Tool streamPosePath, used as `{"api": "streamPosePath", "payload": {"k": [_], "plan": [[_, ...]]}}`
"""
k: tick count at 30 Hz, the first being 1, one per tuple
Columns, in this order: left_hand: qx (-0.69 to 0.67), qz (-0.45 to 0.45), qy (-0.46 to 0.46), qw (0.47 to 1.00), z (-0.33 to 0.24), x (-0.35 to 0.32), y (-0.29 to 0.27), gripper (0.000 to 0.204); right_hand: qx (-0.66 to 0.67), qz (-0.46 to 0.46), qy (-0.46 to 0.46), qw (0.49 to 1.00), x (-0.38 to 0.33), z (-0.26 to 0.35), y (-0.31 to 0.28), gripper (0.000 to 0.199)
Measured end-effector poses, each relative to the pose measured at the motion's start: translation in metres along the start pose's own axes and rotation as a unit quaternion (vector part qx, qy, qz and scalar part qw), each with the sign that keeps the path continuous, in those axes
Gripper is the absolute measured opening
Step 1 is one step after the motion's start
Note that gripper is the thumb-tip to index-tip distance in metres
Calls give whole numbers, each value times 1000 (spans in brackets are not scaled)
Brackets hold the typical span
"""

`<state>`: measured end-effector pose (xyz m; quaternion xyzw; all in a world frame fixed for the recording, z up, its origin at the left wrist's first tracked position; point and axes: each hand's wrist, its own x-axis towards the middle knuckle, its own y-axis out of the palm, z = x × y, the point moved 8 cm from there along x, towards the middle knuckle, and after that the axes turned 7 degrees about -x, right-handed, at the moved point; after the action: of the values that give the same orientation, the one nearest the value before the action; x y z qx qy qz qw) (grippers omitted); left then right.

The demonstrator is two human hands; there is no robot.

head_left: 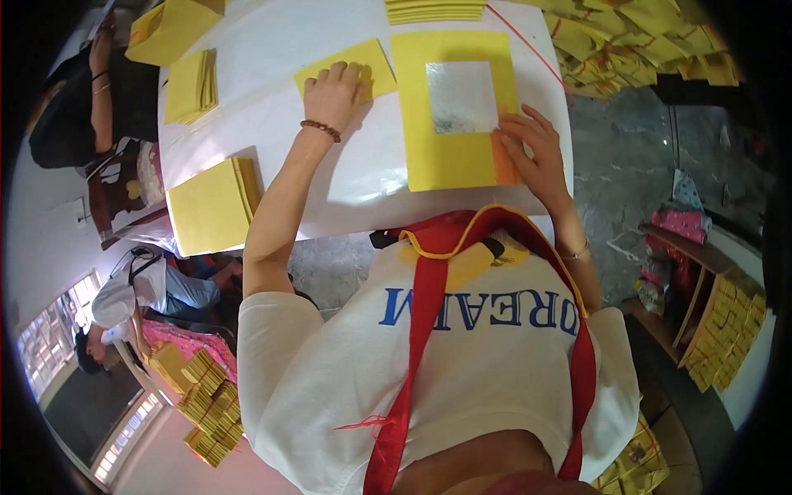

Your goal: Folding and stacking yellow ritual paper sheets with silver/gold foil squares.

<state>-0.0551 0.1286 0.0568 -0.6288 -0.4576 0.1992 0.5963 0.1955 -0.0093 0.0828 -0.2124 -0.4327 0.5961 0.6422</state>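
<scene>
A large yellow paper sheet [450, 157] lies on the white table [272, 49], with a silver foil square [461, 96] stuck near its middle. My right hand [532, 148] rests flat on the sheet's right edge, fingertips by the foil's lower right corner, over an orange strip [505, 169]. My left hand [332, 95], with a bead bracelet at the wrist, presses down on a smaller yellow sheet [371, 66] to the left of the big one. Neither hand grips anything.
Stacks of yellow paper sit on the table at the left [210, 206], at the upper left [191, 85] and at the far edge [435, 10]. A loose heap of folded yellow papers [635, 41] fills the upper right. Other people sit at the left [99, 91].
</scene>
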Motion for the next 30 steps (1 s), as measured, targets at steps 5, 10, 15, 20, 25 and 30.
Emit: {"api": "streamPosePath", "payload": {"k": [5, 10, 15, 20, 25, 30], "plan": [[-205, -34, 206, 956, -107, -24, -37, 12, 162, 2, 71, 984, -7, -17, 7, 17], [-252, 65, 235, 936, -171, -46, -43, 24, 246, 8, 136, 960, -17, -35, 19, 17], [-330, 84, 198, 919, -156, -41, -30, 29, 366, 28, 203, 908, -20, -39, 24, 25], [-318, 107, 175, 926, -155, -37, -33, 28, 355, 57, 171, 917, -20, -39, 26, 41], [-219, 91, 239, 942, -173, -47, -38, 33, 404, 49, 182, 895, -25, -43, 31, 45], [-181, 82, 193, 961, -171, -52, -35, 42, 318, 34, 113, 941, -22, -26, 28, 48]]}}
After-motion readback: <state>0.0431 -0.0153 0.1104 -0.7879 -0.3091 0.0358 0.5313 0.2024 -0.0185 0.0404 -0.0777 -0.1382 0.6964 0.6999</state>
